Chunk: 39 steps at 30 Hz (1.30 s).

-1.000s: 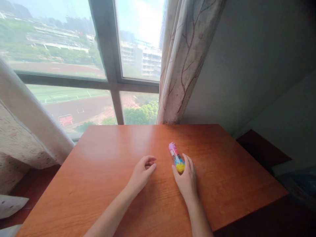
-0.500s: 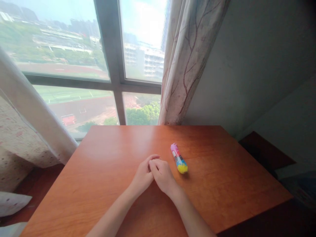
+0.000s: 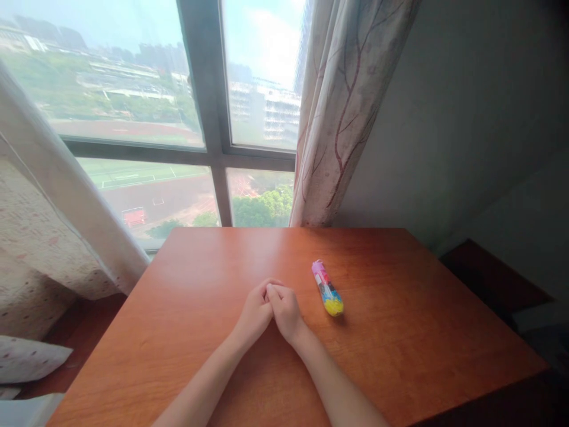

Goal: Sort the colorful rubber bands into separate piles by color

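The left hand (image 3: 254, 309) and right hand (image 3: 287, 309) are folded together over the brown table (image 3: 422, 332), near a pink, blue and yellow packet (image 3: 328, 289), maybe plastic, too blurry to read.

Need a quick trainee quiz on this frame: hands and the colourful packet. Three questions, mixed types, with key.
1. Multiple choice: which end of the colourful packet is nearer the person?
A) pink
B) yellow
C) neither, it lies crosswise

2. True or false: the right hand touches the left hand.

3. Fill in: the packet lies on the ____, to the ____ of both hands, as the person sees it.

Key: 1. B. 2. True. 3. table; right.
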Each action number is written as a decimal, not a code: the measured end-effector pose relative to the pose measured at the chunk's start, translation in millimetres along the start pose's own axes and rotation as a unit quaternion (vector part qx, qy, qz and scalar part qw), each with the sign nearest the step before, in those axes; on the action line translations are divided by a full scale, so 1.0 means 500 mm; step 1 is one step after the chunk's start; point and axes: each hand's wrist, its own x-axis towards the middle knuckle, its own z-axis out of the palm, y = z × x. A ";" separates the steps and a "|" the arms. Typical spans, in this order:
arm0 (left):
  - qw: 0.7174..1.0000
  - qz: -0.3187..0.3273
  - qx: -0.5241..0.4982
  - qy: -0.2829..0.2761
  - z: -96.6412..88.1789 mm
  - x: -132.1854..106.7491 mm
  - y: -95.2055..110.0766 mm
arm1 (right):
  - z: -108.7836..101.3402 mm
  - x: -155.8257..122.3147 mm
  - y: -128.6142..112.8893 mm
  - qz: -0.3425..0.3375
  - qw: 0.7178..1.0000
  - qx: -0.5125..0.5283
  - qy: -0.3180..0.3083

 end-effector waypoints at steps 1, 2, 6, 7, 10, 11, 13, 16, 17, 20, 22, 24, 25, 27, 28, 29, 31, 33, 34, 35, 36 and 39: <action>1.000 0.003 0.001 -0.005 0.001 0.000 -0.001 | -0.003 -0.003 0.001 -0.003 1.000 -0.001 0.002; 1.000 0.005 0.001 -0.009 0.002 -0.001 -0.001 | -0.005 -0.005 0.002 -0.005 1.000 -0.003 0.004; 1.000 0.011 0.003 -0.021 0.001 -0.003 0.002 | -0.009 -0.009 0.001 -0.013 1.000 -0.017 0.011; 1.000 0.012 0.004 -0.022 0.001 -0.003 0.004 | -0.009 -0.009 0.000 -0.015 1.000 -0.021 0.011; 1.000 0.014 0.007 -0.023 0.000 -0.004 0.007 | -0.010 -0.008 -0.002 -0.023 0.999 -0.032 0.012; 1.000 0.014 0.008 -0.023 0.000 -0.004 0.007 | -0.010 -0.008 -0.003 -0.025 0.999 -0.035 0.012; 1.000 0.015 0.010 -0.022 0.000 -0.005 0.007 | -0.011 -0.008 -0.004 -0.028 0.999 -0.040 0.013; 1.000 0.015 0.012 -0.022 0.000 -0.004 0.006 | -0.013 -0.008 -0.007 -0.028 0.998 -0.046 0.013; 1.000 0.015 0.012 -0.021 0.000 -0.004 0.005 | -0.013 -0.008 -0.008 -0.028 0.998 -0.048 0.013; 1.000 0.014 0.013 -0.022 0.000 -0.004 0.003 | -0.015 -0.008 -0.010 -0.028 0.998 -0.053 0.013; 1.000 0.014 0.013 -0.022 0.000 -0.004 0.001 | -0.016 -0.007 -0.011 -0.028 0.998 -0.055 0.012; 1.000 0.014 0.013 -0.019 0.001 -0.005 0.000 | -0.016 -0.007 -0.010 -0.029 0.998 -0.056 0.013; 1.000 0.014 0.014 -0.017 0.002 -0.005 0.000 | -0.016 -0.007 -0.010 -0.029 0.998 -0.056 0.014; 1.000 0.015 0.016 -0.010 0.005 -0.007 0.000 | -0.016 -0.007 -0.009 -0.030 0.998 -0.055 0.015; 1.000 0.016 0.017 -0.006 0.006 -0.007 0.001 | -0.016 -0.007 -0.009 -0.031 0.998 -0.054 0.015; 1.000 0.016 0.018 -0.003 0.007 -0.008 0.002 | -0.016 -0.007 -0.009 -0.031 0.998 -0.052 0.015; 1.000 0.018 0.018 0.000 0.009 -0.010 0.005 | -0.016 -0.007 -0.009 -0.032 0.998 -0.050 0.014; 1.000 0.019 0.018 0.000 0.009 -0.010 0.007 | -0.016 -0.008 -0.009 -0.033 0.998 -0.049 0.016; 1.000 0.021 0.018 0.000 0.009 -0.010 0.007 | -0.016 -0.008 -0.009 -0.033 0.998 -0.048 0.016; 1.000 0.022 0.018 0.000 0.009 -0.010 0.007 | -0.016 -0.008 -0.008 -0.033 0.998 -0.048 0.016; 1.000 0.024 0.017 0.000 0.008 -0.009 0.006 | -0.016 -0.007 -0.008 -0.034 0.998 -0.047 0.016; 1.000 0.027 0.016 -0.001 0.007 -0.008 0.003 | -0.016 -0.007 -0.008 -0.034 0.998 -0.047 0.012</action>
